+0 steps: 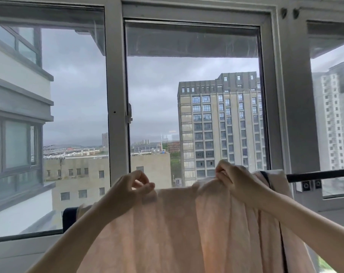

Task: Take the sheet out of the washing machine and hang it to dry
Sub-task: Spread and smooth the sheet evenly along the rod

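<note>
Head view: hanging is under way. Left hand (pixel 134 187) and right hand (pixel 233 177) each pinch the top edge of the pink sheet (pixel 177 229), draped over the rod (pixel 321 175) near the window. Next, spreading it leftward seems needed.

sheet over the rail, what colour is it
Pale pink, with a dark navy edge showing near the rail; the sheet shows best, and only, in the head view.

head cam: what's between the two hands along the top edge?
Only the pink sheet: its top edge spans from left hand to right hand. Nothing else there in the head view.
</note>
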{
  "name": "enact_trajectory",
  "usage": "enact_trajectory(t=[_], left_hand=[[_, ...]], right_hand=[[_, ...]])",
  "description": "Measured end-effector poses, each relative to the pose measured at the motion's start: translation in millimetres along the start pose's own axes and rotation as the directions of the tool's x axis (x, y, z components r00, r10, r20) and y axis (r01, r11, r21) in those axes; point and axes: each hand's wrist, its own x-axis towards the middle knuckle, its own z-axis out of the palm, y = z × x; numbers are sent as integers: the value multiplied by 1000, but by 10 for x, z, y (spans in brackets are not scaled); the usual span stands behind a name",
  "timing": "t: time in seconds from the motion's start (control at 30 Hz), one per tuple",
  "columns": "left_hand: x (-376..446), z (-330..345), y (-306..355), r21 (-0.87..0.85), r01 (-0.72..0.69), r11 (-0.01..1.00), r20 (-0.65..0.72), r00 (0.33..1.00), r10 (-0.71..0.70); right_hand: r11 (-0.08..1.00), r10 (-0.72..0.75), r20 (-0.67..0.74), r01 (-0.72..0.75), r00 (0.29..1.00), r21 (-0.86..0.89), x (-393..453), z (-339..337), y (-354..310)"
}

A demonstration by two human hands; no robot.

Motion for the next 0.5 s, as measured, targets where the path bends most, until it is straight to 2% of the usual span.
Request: enact_trajectory(t=[0.17, 0.3, 0.4, 0.5], left_hand=[[-22, -71, -24, 80, -92, 993, 101, 991, 83], [-30, -100, -46, 54, -66, 996, 47, 997, 63], [-31, -95, -53, 52, -35, 998, 16, 999, 35], [-12, -80, -71, 15, 2, 1000, -39, 999, -1]], right_hand=[[992, -79, 118, 90, 990, -88, -22, 21, -107], [991, -35, 34, 30, 999, 129, 35, 80, -156], [984, 20, -26, -15, 999, 179, 69, 137, -188], [945, 172, -134, -126, 976, 301, 128, 81, -157]])
